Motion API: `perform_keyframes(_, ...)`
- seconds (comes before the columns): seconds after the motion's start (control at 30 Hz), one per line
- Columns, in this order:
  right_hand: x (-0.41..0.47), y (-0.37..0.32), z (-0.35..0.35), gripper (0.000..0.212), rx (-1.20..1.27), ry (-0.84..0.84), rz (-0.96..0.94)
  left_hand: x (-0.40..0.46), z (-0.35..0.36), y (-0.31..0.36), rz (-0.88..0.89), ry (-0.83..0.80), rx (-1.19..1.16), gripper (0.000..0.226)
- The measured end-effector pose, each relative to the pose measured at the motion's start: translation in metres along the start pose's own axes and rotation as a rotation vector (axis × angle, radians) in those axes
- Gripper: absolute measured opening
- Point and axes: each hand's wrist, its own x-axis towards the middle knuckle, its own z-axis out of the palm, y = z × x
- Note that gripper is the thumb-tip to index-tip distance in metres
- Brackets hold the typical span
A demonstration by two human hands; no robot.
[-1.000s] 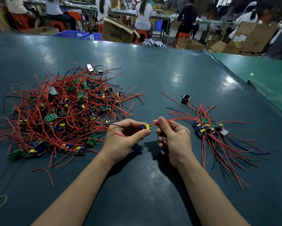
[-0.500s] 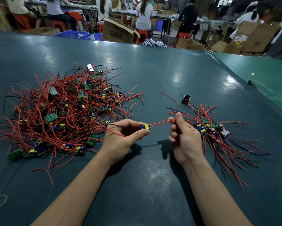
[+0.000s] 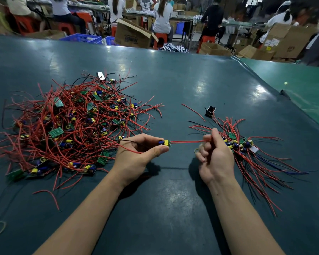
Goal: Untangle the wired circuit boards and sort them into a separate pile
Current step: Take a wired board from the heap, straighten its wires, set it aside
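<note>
The left hand (image 3: pixel 140 153) covers most of the circuit board (image 3: pixel 165 143) it pinches; only a yellow and blue end shows. The right hand (image 3: pixel 216 159) curls over the red wires (image 3: pixel 188 141), so where its fingers (image 3: pixel 201 153) grip is hidden. Boards deep in the tangled pile (image 3: pixel 72 124) are buried under wire. Both forearms run off the lower edge. The counter (image 3: pixel 173 85) is cut off left and right

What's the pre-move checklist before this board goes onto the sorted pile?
1. Left hand pinches the small yellow-and-blue circuit board: ok.
2. Right hand grips the board's red wires: ok.
3. Wires taut between the hands: ok.
4. Board's trailing wire free of the big tangled heap of red-wired boards: cannot tell.
5. Neat sorted pile of boards within easy reach beside the right hand: ok.
6. Bare dark green table under the hands: ok.
</note>
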Motion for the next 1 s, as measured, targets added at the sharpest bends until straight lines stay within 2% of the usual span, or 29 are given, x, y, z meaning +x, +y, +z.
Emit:
perform_keyframes(0.17,-0.001,-0.001,0.002,0.046,0.022,-0.052,0.109,-0.002,0.000,0.000,-0.003,-0.024,-0.022,0.020)
perform_keyframes(0.4,0.002,-0.004,-0.002,0.046,0.057,-0.023,0.040,0.000,0.000,-0.001,0.042,0.057,-0.090,0.020)
perform_keyframes(0.5,0.005,-0.012,-0.007,0.061,0.247,0.006,0.088,0.004,-0.004,0.000,0.034,0.129,-0.217,0.019)
perform_keyframes(0.57,0.007,-0.015,-0.010,0.063,0.285,0.006,0.109,0.007,-0.010,0.001,-0.043,0.126,-0.412,0.020)
perform_keyframes(0.63,0.004,-0.010,-0.008,0.054,0.140,-0.069,0.133,0.007,-0.015,0.003,-0.149,-0.003,-0.560,0.034)
perform_keyframes(0.73,-0.005,0.003,0.000,0.034,-0.221,-0.344,0.198,0.003,-0.012,0.003,-0.290,-0.206,-0.564,0.054)
perform_keyframes(0.8,-0.011,0.009,0.003,0.037,-0.384,-0.533,0.246,0.000,-0.010,0.001,-0.351,-0.326,-0.517,0.052)
perform_keyframes(0.9,-0.016,0.016,0.001,0.049,-0.478,-0.681,0.295,-0.004,-0.009,0.001,-0.415,-0.545,-0.505,0.043)
perform_keyframes(1.0,-0.020,0.018,0.001,0.035,-0.434,-0.746,0.288,-0.006,-0.010,0.007,-0.446,-0.651,-0.460,0.032)
